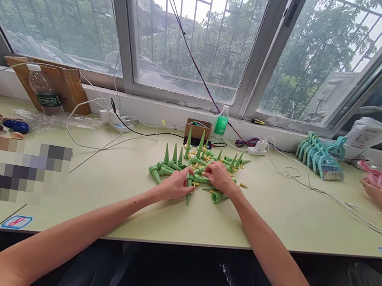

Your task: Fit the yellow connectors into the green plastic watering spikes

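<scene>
The left hand (pixel 177 185) grips a green spike (pixel 188 195) at the near side of the pile (pixel 174 165), its point toward the table's near edge, probably to turn its wide end toward the other hand. The right hand (pixel 221 177) is pinched over the pile; whether it grasps anything is hidden, so I cannot tell. Several spikes in the pile stand point up, likely because their broad ends make steady bases; others lie on their sides. The table (pixel 128 220) is pale yellow-green. Behind the pile are a box (pixel 198 129) and 1 bottle (pixel 221 124) with a green label; well right of it, turquoise hangers (pixel 326 159) and another person's hand (pixel 374 191) at a pink thing (pixel 371 170); beyond it, barred windows (pixel 192 41).
</scene>
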`<state>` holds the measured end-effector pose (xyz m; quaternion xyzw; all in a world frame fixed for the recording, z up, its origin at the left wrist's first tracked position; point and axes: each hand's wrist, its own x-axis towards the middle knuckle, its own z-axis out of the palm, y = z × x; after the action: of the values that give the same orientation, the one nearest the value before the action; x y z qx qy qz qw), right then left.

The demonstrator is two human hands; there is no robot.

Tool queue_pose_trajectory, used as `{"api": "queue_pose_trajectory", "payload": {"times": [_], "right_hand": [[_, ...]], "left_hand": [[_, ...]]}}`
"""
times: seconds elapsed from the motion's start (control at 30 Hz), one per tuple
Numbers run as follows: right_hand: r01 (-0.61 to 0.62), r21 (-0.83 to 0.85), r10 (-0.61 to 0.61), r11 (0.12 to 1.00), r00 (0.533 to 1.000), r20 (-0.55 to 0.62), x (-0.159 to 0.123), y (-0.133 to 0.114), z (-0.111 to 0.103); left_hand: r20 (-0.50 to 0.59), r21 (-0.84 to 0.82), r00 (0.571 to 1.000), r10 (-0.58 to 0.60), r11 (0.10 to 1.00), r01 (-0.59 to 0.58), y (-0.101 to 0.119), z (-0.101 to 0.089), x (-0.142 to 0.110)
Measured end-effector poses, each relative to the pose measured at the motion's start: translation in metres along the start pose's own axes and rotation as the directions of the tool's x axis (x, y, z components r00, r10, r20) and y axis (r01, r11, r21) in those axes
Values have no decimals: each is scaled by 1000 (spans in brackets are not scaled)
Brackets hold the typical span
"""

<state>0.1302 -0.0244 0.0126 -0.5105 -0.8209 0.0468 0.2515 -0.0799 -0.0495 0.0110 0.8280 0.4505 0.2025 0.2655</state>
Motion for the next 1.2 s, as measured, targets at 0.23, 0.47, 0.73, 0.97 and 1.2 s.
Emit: {"api": "queue_pose_trajectory", "payload": {"times": [0.23, 0.47, 0.73, 0.97, 1.2], "right_hand": [[0, 283, 56, 959, 980, -190, 1, -11, -2], [-21, 469, 121, 883, 975, -185, -1, -20, -1], [-2, 624, 138, 782, 976, -170, -1, -20, 0], [-4, 437, 103, 900, 974, -203, -2, -15, 3], [23, 145, -12, 989, 997, -74, 1, -7, 4]], "left_hand": [[-10, 1, 1000, -4, 1000, 4, -3, 1, 2], [-8, 9, 1000, -15, 1000, 15, -2, 0, 2], [-13, -15, 1000, -11, 1000, 11, -4, 1, 2], [-20, -35, 1000, -22, 999, 21, -4, 1, 2], [-21, -9, 1000, -13, 1000, 13, -4, 2, 2]]}}
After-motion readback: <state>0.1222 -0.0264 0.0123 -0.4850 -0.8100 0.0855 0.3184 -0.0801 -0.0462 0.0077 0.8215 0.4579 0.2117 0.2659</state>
